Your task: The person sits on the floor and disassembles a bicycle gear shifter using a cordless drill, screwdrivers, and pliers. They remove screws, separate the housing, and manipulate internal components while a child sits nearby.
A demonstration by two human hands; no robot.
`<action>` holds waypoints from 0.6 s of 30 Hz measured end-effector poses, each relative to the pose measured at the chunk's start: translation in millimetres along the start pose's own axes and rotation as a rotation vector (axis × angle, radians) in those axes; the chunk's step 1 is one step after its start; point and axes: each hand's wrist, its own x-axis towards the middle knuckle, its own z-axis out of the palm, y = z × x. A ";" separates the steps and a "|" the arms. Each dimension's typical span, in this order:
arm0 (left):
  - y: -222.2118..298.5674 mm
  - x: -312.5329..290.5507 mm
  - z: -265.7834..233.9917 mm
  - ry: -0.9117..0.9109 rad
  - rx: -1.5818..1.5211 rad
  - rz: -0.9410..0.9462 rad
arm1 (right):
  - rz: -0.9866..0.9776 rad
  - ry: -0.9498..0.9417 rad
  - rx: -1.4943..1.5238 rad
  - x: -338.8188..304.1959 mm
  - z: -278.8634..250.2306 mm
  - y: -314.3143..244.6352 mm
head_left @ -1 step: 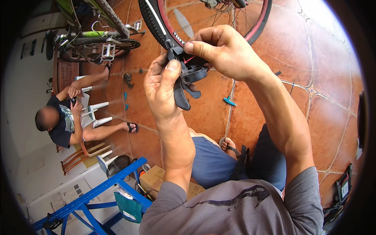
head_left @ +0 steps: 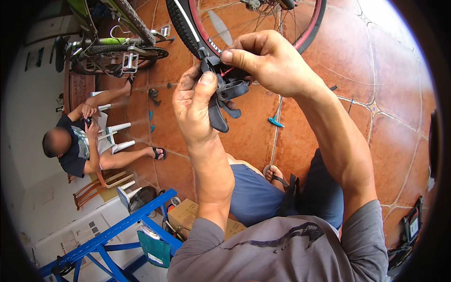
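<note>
Head view: a black bicycle shifter (head_left: 235, 89) is held up between both hands, in front of a red-rimmed wheel (head_left: 312, 41).
The left hand (head_left: 195, 103) grasps the shifter, thumb pressed on its body; the right hand (head_left: 277, 61) pinches at its upper end, its fingers hiding whatever they may grip, so I cannot tell. Smooth, curved levers hang below a rounded clamp; slender white cable housing (head_left: 187, 21) meets the top, and a thin red piece (head_left: 228, 71) shows beneath the right thumb. Beyond, a teal-handled tool (head_left: 276, 122) lies on glossy terracotta tiles (head_left: 253, 129). Leftward are a green bicycle (head_left: 124, 41), a seated person (head_left: 77, 145), a blue metal frame (head_left: 101, 238) and a cardboard box (head_left: 184, 211).
</note>
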 end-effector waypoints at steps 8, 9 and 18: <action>4.8 2.6 5.8 0.038 0.035 -0.013 | 0.017 0.002 0.032 1.8 -2.5 -0.9; 6.2 1.8 6.2 0.035 0.045 -0.011 | 0.015 -0.006 0.052 1.8 -2.6 0.6; 7.0 -2.3 4.7 0.020 0.189 0.104 | -0.071 -0.144 -0.046 1.5 -8.1 0.8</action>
